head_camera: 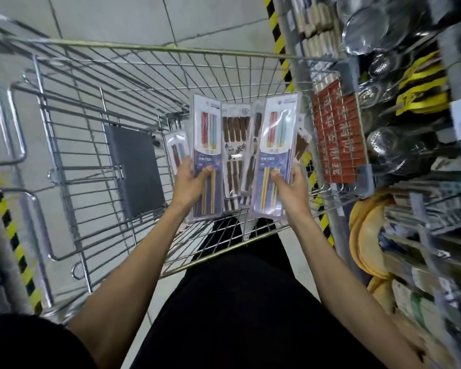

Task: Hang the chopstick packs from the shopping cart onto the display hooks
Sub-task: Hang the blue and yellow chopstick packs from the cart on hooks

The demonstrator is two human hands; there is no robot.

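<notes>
Over the wire shopping cart (72,161) I hold two chopstick packs upright. My left hand (190,186) grips the lower part of one pack (206,134) with red, teal and yellow chopsticks on a blue card. My right hand (290,189) grips a matching pack (276,139) near the cart's right side. Between and behind them, packs of dark brown chopsticks (236,145) lie in the cart, and another colourful pack (176,150) stands at the left. No display hook can be made out; the shelving at the right is blurred.
A grey flap (135,171) lies folded in the cart's child seat. To the right, shelving holds metal strainers (370,25), yellow-handled tools (421,86) and stacked yellow items (367,235). A red sign (338,134) hangs on the cart's right end. Yellow-black hazard tape (277,35) marks the shelf base.
</notes>
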